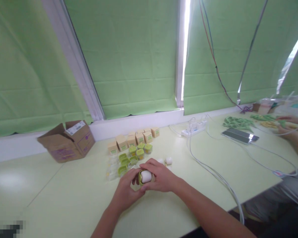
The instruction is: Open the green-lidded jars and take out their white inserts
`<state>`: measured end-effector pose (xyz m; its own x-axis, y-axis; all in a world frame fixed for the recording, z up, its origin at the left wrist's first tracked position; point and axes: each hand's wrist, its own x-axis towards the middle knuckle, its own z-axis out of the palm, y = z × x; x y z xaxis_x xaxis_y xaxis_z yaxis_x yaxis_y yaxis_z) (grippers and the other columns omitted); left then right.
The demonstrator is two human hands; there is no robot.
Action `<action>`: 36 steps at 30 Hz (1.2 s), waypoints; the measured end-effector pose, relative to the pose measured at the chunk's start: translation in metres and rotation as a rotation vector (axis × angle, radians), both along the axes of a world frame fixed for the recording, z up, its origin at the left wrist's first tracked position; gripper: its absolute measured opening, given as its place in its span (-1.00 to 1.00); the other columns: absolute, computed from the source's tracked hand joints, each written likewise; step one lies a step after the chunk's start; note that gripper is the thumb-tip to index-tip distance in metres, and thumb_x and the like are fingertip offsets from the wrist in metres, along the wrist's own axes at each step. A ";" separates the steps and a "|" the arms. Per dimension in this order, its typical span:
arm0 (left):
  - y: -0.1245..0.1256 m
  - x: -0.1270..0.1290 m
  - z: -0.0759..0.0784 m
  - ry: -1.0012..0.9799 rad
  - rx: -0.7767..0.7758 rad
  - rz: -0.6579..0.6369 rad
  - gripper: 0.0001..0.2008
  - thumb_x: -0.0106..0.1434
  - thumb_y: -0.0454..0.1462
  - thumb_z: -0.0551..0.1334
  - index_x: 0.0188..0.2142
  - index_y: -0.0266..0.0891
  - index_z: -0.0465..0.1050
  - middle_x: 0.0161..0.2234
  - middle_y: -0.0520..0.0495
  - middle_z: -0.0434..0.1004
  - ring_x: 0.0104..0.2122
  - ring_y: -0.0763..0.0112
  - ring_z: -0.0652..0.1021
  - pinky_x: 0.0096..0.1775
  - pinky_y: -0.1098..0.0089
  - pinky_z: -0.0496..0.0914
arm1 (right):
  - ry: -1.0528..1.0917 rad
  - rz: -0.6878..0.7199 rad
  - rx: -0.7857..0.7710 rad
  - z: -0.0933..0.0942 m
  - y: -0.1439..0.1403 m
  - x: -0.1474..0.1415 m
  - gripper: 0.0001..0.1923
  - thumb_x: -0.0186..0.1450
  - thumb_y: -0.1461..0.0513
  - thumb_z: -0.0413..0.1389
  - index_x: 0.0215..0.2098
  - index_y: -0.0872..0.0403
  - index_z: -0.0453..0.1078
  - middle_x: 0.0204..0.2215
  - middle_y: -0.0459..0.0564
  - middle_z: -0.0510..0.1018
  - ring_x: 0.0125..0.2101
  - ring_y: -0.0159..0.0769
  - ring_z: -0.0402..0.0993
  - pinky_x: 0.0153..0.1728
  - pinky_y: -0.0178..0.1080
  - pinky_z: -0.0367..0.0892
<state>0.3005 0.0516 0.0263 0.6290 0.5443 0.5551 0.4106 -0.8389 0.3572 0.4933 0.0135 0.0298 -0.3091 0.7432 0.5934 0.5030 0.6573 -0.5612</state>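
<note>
Here both hands (144,183) enclose a small white-and-green jar (145,177).

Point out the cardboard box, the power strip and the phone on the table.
cardboard box (69,142): head view, on its brown side wall.
power strip (193,129): head view, on its white top face.
phone (240,136): head view, on the middle of its dark screen.

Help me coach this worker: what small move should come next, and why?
Probably press the white roll fully into the green case. Both the left hand and right hand grip them together, and the roll seems only partly seated.
</note>
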 end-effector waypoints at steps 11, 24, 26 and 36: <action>-0.003 -0.004 0.005 -0.038 -0.234 -0.081 -0.54 0.24 -0.15 0.11 0.09 -0.33 0.26 -0.42 -0.06 0.41 -0.45 0.43 0.39 -0.33 0.42 0.33 | 0.106 -0.010 0.090 -0.004 0.004 -0.001 -0.43 0.06 -0.06 0.24 -0.04 0.04 0.44 -0.29 -0.02 0.34 -0.28 -0.38 0.33 -0.23 -0.33 0.31; -0.003 0.002 0.009 -0.002 -0.417 -0.034 -0.62 0.30 -0.17 0.00 -0.04 -0.32 0.41 -0.44 -0.04 0.45 -0.38 0.39 0.47 -0.31 0.44 0.34 | -0.141 -0.074 0.246 -0.008 0.006 -0.003 -0.44 0.11 -0.13 0.16 -0.07 0.04 0.44 -0.40 -0.05 0.35 -0.42 -0.41 0.31 -0.38 -0.35 0.25; -0.003 0.002 0.008 0.010 -0.366 -0.032 -0.64 0.30 -0.21 -0.02 -0.05 -0.30 0.42 -0.39 -0.05 0.48 -0.35 0.39 0.48 -0.27 0.43 0.35 | -0.156 -0.079 0.248 -0.008 0.006 -0.003 -0.45 0.13 -0.13 0.14 -0.10 0.06 0.45 -0.40 -0.04 0.35 -0.42 -0.40 0.31 -0.38 -0.35 0.25; -0.001 0.001 0.002 0.057 -0.215 -0.007 -0.62 0.30 -0.23 -0.08 -0.08 -0.31 0.41 -0.23 -0.15 0.52 -0.26 0.30 0.50 -0.21 0.33 0.36 | -0.245 -0.099 0.200 -0.011 0.004 -0.007 -0.50 0.19 -0.10 0.10 -0.11 0.10 0.42 -0.36 0.00 0.37 -0.37 -0.36 0.32 -0.32 -0.32 0.27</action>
